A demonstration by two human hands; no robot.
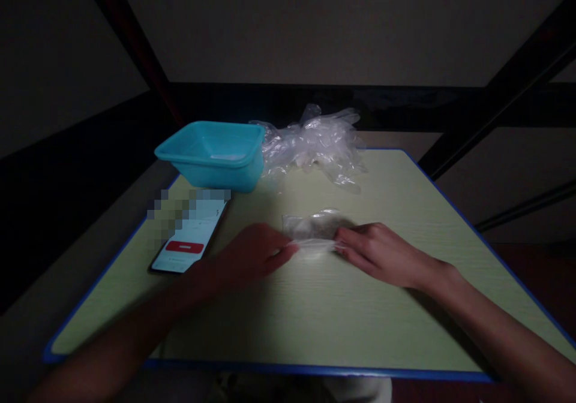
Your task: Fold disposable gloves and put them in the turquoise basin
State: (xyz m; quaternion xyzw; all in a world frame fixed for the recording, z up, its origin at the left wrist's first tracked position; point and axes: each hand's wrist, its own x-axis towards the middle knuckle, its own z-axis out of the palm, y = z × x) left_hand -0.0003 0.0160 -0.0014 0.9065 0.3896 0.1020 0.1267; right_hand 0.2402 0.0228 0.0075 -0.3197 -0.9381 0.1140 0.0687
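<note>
Before dim walls (306, 31), a blue-edged table (333, 322).

No text can be read. On the phone (192, 231), a red button (173, 246) is shown, and a short pale line of lettering is borne on it, too small to be made out. Above the button, a dark mark (218, 213) and faint small writing are displayed towards the right; below it, a grey line (176, 259) is seen. The phone's upper left is hidden by blocky blurring.
</note>
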